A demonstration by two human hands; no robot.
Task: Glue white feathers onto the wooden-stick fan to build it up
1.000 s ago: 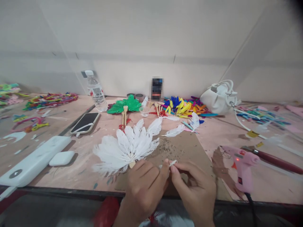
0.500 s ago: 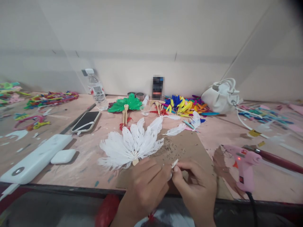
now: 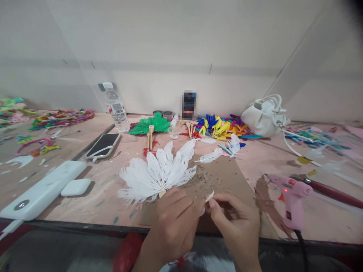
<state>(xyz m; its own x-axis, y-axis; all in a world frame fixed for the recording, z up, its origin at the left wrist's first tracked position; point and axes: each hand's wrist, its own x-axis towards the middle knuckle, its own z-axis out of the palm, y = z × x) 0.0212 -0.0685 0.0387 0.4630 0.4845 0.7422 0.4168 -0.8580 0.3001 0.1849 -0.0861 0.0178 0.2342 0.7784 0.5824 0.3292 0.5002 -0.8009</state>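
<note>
Close together over the front of the brown cardboard point(image 3: 232, 175), my two hands meet at a small white piece point(image 3: 210, 196) whose kind I cannot make out. My right hand point(image 3: 236, 221) pinches it between thumb and fingertips. Curled fingers of my left hand point(image 3: 177, 217) reach its other end, and the left fingertips are partly hidden. A bit of something whitish shows below them. Just beyond my left hand, white feathers point(image 3: 159, 170) lie spread as a fan, with their stems drawn together at a pale wooden piece point(image 3: 162, 194).
At right lie a pink glue gun point(image 3: 293, 202), its light lit, and a dark red-handled tool point(image 3: 337, 193). Left are a phone point(image 3: 103, 145), power bank point(image 3: 45, 190) and earbud case point(image 3: 76, 187). Behind stand a water bottle point(image 3: 116, 109), green leaf-shaped fan point(image 3: 150, 124), coloured feathers point(image 3: 221, 126) and white bag point(image 3: 262, 117).
My right hand has shifted slightly, and its thumb now sits a little to the right on the white piece. The left hand has barely moved; the things on the table lie as before.
</note>
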